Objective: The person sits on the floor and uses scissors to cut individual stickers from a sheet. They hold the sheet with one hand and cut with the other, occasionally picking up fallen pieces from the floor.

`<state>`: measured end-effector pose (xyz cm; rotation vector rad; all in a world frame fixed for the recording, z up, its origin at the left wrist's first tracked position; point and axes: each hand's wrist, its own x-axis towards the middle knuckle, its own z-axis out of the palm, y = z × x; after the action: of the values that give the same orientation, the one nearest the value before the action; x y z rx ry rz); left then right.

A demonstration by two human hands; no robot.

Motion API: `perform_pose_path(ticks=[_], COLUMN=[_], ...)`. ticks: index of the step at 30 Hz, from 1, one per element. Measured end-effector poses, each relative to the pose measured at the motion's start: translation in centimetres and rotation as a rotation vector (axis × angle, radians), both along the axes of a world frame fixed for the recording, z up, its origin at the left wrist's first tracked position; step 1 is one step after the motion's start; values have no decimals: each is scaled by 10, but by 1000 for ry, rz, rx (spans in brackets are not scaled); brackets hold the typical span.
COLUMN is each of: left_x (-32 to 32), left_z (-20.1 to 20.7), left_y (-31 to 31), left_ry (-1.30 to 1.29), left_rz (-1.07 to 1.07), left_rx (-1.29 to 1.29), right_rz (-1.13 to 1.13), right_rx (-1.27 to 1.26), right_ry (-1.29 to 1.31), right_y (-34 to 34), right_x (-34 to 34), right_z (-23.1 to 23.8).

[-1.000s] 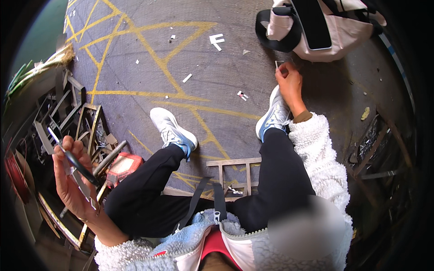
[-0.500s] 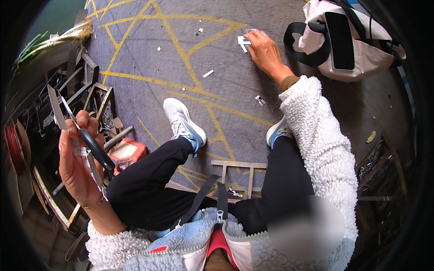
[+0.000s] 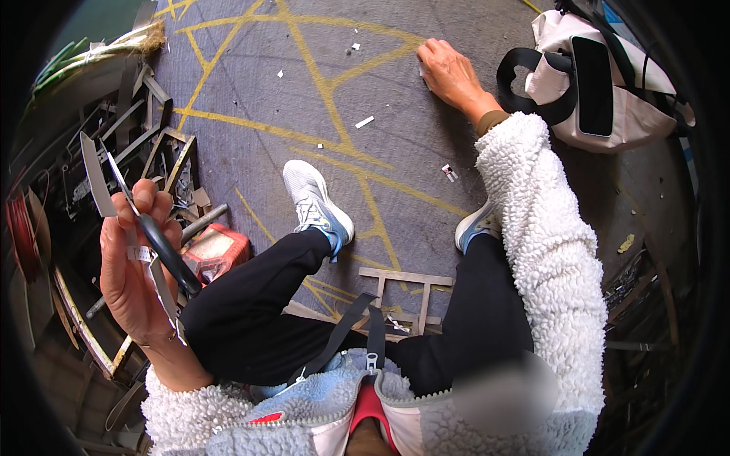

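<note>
My left hand (image 3: 133, 273) is raised at the left and grips black-handled scissors (image 3: 163, 247) with the blades pointing up. The same hand holds a flat grey strip (image 3: 93, 173) and a thin pale strip along the palm. My right hand (image 3: 449, 72) is stretched far forward to the grey floor by a yellow painted line. Its fingers curl down over a small white scrap (image 3: 420, 68) that is mostly hidden under them. I am seated with both legs out in front, in black trousers and pale sneakers.
A white bag (image 3: 639, 114) with black straps and a flat black device on top lies right of my right hand. Metal frames and strips (image 3: 152, 144) pile up at the left, with a red box (image 3: 217, 251) near my knee. A small wooden frame (image 3: 411, 292) lies between my legs. White scraps (image 3: 365, 121) dot the floor.
My right hand went from beside my right shoe forward across the floor to the white scrap. My left hand with the scissors rose a little and stayed at the left.
</note>
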<state>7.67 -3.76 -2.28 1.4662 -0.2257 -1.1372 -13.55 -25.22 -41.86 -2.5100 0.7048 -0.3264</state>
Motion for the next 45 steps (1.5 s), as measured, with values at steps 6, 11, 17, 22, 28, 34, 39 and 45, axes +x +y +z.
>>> perform_pose_path(ticks=[6, 11, 17, 22, 28, 34, 39, 45], left_x=[2, 2, 0, -1, -2, -3, -3, -1], left_z=[0, 0, 0, 1, 1, 2, 1, 2], left_y=[1, 1, 2, 2, 3, 3, 4, 4], left_ry=[4, 13, 23, 5, 8, 10, 8, 11], left_rz=[-16, -29, -9, -18, -7, -21, -15, -3], left_rx=[-1, -19, -24, -11, -16, -16, -18, -15], right_rz=[6, 10, -14, -16, -51, -47, -71, -151], right_rx=[9, 24, 23, 35, 66, 80, 159, 376], right_ry=[-15, -10, -46, 25, 16, 78, 17, 29], right_y=[-1, -3, -1, 2, 4, 6, 6, -2], right_x=[0, -7, -9, -10, -13, -11, -14, -25], right_z=[-2, -3, -4, -3, 1, 0, -3, 2])
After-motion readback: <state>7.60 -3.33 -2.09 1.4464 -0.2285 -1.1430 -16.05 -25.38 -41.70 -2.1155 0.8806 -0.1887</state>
